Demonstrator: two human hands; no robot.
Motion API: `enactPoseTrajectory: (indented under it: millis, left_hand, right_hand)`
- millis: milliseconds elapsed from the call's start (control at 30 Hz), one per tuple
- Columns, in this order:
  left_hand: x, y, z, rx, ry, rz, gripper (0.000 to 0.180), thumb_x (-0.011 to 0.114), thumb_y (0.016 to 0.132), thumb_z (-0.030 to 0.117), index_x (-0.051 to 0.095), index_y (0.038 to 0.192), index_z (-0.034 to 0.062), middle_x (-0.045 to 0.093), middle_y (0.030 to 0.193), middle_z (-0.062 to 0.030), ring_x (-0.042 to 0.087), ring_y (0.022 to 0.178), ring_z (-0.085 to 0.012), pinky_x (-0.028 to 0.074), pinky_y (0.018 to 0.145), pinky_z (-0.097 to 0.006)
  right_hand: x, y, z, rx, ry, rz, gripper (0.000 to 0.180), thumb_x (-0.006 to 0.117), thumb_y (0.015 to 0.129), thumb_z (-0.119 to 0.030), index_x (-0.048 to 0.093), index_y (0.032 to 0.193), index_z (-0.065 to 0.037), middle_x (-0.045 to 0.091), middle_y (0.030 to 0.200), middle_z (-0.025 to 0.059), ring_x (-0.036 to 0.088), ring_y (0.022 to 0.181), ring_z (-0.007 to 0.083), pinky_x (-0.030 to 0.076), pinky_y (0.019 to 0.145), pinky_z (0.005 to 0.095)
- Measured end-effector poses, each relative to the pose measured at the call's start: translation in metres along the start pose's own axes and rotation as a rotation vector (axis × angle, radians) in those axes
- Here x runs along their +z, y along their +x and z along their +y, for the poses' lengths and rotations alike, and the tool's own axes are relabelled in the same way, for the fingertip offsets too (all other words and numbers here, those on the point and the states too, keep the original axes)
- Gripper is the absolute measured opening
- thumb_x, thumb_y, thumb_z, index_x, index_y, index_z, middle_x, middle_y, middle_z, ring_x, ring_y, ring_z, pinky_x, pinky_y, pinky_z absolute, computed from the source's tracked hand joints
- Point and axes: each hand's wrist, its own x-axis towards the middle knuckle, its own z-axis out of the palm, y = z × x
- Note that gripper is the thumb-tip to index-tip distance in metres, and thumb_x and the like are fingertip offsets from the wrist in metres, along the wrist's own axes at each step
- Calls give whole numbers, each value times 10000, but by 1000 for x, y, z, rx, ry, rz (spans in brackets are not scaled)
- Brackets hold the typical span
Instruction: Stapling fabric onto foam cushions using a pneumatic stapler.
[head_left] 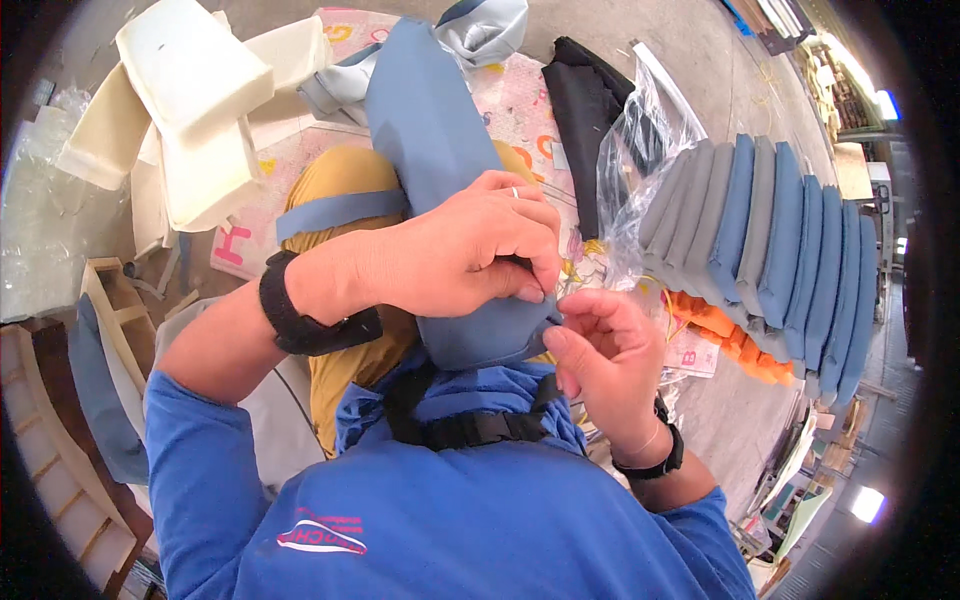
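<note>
A long blue-grey padded cushion lies across my lap, its near end close to my waist. My left hand reaches over it, with thumb and fingers pinched on the cover at the near right corner. Just beside it is my right hand, its thumb and fingertips drawn together against the same corner. Whatever lies between the right fingertips is too small to make out. Both hands hide part of the cushion's right edge. A narrow blue-grey strip rests over my left knee.
Cream foam blocks are piled at the far left. To the right stands a row of grey and blue cushions above orange material. Clear plastic film and black fabric lie nearby. A wooden frame stands at the left.
</note>
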Motion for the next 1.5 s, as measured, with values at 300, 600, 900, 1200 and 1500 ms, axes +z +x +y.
enactPoseTrajectory:
  millis: [300, 600, 900, 1200, 1500]
  left_hand:
    - [3, 4, -1, 30, -26, -15, 147, 685, 782, 12, 617, 858, 118, 583, 876, -4, 574, 909, -204, 266, 1073, -460]
    - [5, -3, -6, 90, -22, 73, 141, 677, 792, 19, 601, 855, 119, 583, 891, -3, 571, 921, -206, 267, 1078, -460]
    - [5, -7, -11, 115, -47, 45, 126, 688, 801, 53, 606, 867, 122, 587, 909, -10, 568, 949, -216, 255, 1082, -471]
    - [-2, -1, -8, 118, -64, -81, 246, 723, 773, 60, 631, 993, 120, 604, 1058, -33, 564, 1070, -255, 232, 1089, -503]
    - [5, 3, -5, 73, 20, -131, 207, 716, 755, 39, 645, 927, 131, 573, 920, -12, 556, 1020, -237, 216, 1093, -509]
  right_hand:
    - [4, 2, 0, -74, -226, 5, 232, 743, 824, -26, 637, 1023, 25, 595, 709, -1, 520, 594, 14, 405, 503, 165]
    - [12, -2, -14, 185, -76, 25, 172, 741, 830, -66, 653, 954, 15, 585, 645, -30, 484, 534, -1, 354, 449, 171]
    - [21, 3, -6, 167, -119, 22, 126, 706, 842, -73, 595, 808, -23, 551, 619, -38, 439, 522, -4, 310, 436, 177]
    - [9, 2, 0, 212, -90, -1, 186, 700, 844, -81, 543, 753, -42, 543, 611, -36, 440, 506, 2, 314, 426, 185]
    - [6, -2, 4, 187, -10, -18, 174, 703, 853, -73, 542, 799, -40, 545, 635, -32, 442, 495, 5, 331, 423, 185]
